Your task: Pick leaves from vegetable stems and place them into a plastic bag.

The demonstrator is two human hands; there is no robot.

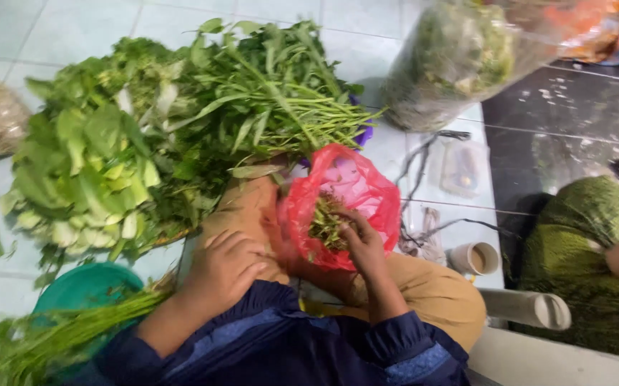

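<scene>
Your right hand (365,246) pinches the light, limp greens (326,223) in the flimsy red bag (356,187); left hand (227,268) rests loosely curled, empty, on your knee; grip stems low.

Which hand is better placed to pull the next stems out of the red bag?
Right. The right hand is already at the mouth of the red plastic bag, fingers on the bundle of stems. The left hand rests flat on the knee, off the bag, holding nothing.
</scene>
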